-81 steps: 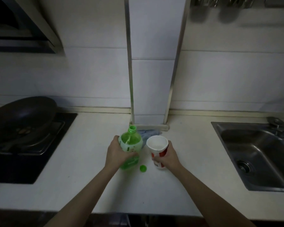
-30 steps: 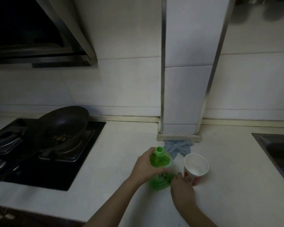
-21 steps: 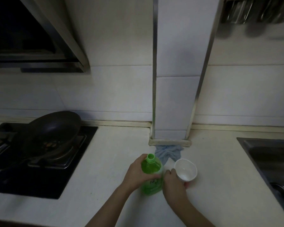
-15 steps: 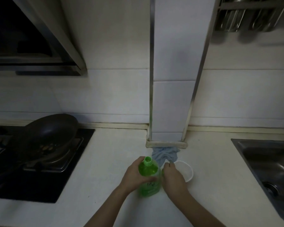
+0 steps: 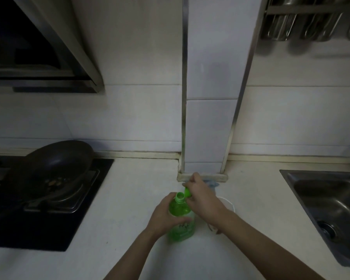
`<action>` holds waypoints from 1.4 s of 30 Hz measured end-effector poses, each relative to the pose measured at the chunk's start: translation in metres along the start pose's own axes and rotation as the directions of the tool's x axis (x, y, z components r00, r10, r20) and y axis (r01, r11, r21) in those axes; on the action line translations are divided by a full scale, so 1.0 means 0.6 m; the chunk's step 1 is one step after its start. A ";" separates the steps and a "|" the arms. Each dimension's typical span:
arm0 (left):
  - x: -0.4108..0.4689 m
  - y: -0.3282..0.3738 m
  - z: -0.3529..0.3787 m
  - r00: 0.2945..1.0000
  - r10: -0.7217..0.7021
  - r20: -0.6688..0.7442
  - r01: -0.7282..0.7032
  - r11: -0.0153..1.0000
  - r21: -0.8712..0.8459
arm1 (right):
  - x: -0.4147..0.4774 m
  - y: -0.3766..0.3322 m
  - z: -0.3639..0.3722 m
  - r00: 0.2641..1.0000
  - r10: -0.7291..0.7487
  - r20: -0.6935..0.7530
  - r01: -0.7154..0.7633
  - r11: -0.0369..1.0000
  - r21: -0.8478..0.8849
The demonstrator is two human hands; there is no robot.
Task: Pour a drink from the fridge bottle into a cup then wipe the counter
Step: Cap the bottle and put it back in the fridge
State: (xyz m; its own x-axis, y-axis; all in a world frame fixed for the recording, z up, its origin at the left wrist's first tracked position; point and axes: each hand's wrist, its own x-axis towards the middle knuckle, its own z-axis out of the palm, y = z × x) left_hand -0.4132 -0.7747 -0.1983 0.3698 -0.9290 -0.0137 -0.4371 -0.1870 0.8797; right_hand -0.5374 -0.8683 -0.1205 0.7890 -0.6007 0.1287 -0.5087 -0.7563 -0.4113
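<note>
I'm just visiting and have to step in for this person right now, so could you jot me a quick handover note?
Left hand: grip around the green bottle, standing upright on the counter.
Right hand: pinching the green cap at the bottle's open mouth, not yet screwed on.
Cup: on the counter right of the bottle, mostly hidden by the right arm; its contents cannot be seen.
Blue cloth: by the pillar base, behind the right hand.
Left: screw the cap on, then wipe the counter.
</note>
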 end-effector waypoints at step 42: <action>0.003 -0.009 0.008 0.999 -0.045 -0.013 0.044 0.995 -0.085 | 0.045 -0.027 -0.079 0.907 -0.200 0.370 0.279 0.944 -0.174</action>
State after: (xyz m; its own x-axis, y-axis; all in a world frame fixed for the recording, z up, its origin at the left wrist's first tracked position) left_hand -0.4140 -0.7768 -0.2053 0.3999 -0.9153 -0.0472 -0.3491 -0.1997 0.9156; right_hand -0.5241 -0.8846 -0.0678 0.9451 -0.2976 -0.1345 -0.3198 -0.9272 -0.1953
